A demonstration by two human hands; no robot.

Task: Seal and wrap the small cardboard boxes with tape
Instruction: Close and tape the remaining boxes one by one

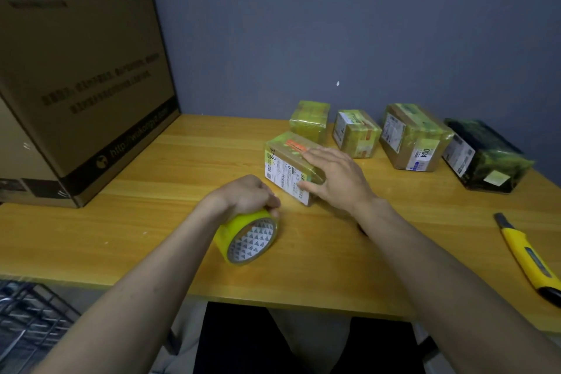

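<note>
Head view shows the left hand gripping the tape roll on the table, kept ready, while the right hand lies flat-fingered on the near box, probably smoothing tape, four wrapped boxes parked behind.

The tape roll is yellow, its core white with grey triangles. The wooden table is honey-yellow with grain streaks. The utility knife is yellow and black. One wrapped parcel is black; the wall is grey-blue.
</note>
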